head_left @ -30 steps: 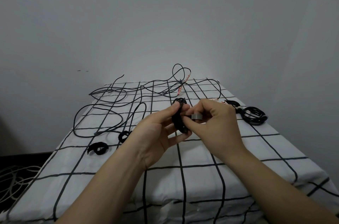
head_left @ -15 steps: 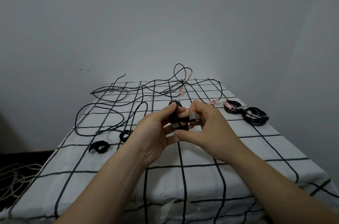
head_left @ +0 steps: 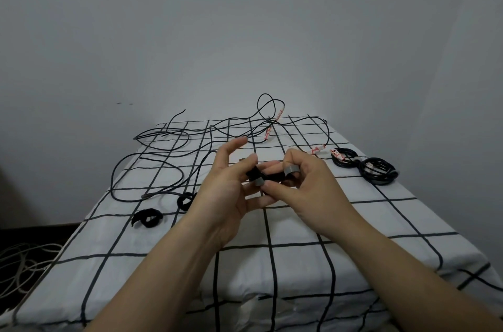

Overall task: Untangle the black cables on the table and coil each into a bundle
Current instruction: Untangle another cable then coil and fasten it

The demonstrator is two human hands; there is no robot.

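I watched the small black coil [head_left: 273, 177] swing from upright to flat above the table [head_left: 299, 225]. The left hand [head_left: 228, 195] pinched it with its forefinger lifted, and the right hand [head_left: 307, 184] pinched the other end. The tangled cables [head_left: 187, 138] lay untouched behind.

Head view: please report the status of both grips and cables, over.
Left grip and right grip both pinch small black coil. Loose cables lie tangled behind. Nothing blocks.

Matt woven desk cloth [head_left: 299, 225], smooth plastic-sheathed black cables [head_left: 112, 182] with a faint gloss on the coiled bundles [head_left: 381, 181], fuzzy matt fabric straps [head_left: 140, 217]
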